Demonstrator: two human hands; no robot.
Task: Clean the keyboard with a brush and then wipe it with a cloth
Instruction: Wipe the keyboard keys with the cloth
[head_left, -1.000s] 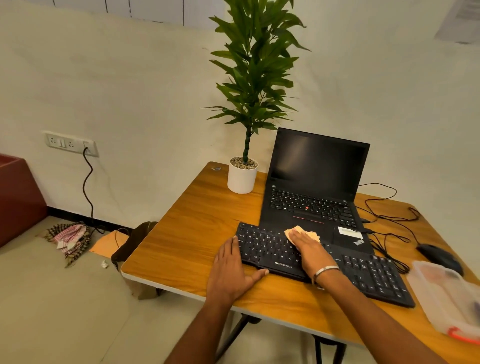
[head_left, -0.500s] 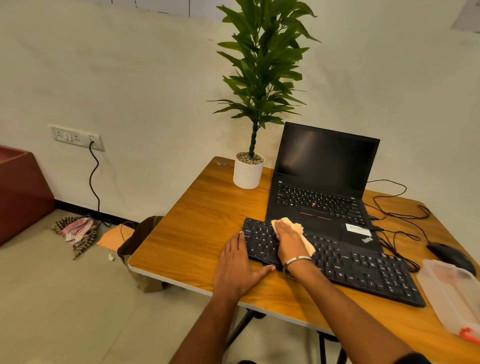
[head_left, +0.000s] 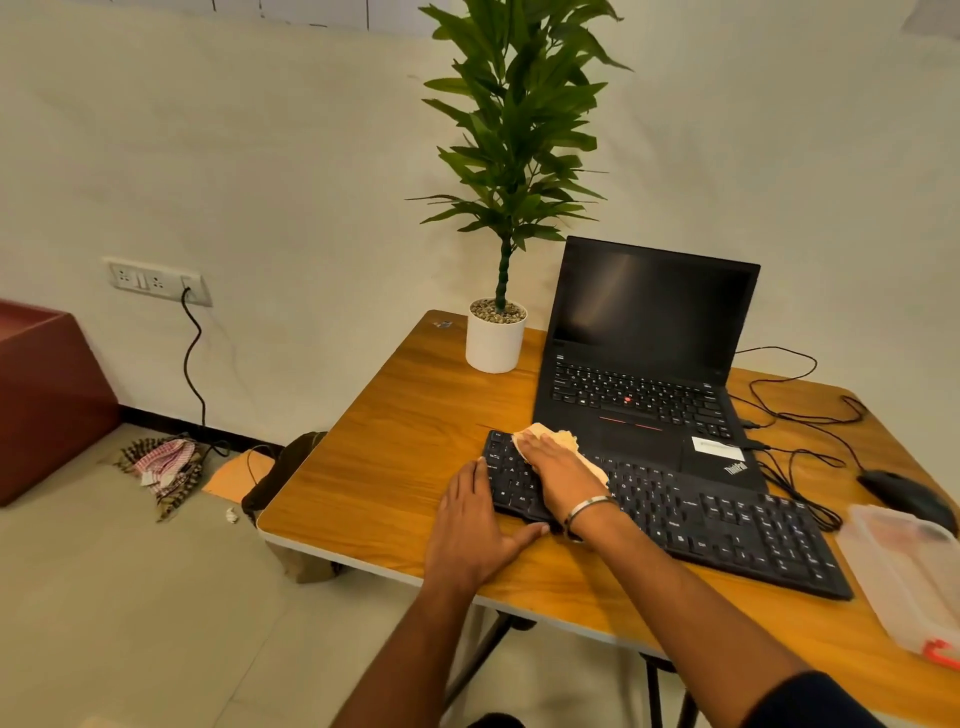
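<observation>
A black external keyboard (head_left: 727, 525) lies slanted on the wooden table (head_left: 395, 467), in front of an open black laptop (head_left: 644, 364). My right hand (head_left: 558, 475) presses a pale yellow cloth (head_left: 563, 439) flat onto the keyboard's left end, fingers straight over it. My left hand (head_left: 475, 525) lies flat on the table against the keyboard's left edge, thumb along its front. No brush is in view.
A potted plant in a white pot (head_left: 493, 340) stands at the table's back left. Black cables (head_left: 800, 415) and a mouse (head_left: 904, 493) lie right of the laptop. A clear plastic box (head_left: 909, 577) sits at the right edge.
My right hand has slid the cloth leftward along the keyboard, from near its middle to its left end. My left hand has stayed at the keyboard's left edge.
</observation>
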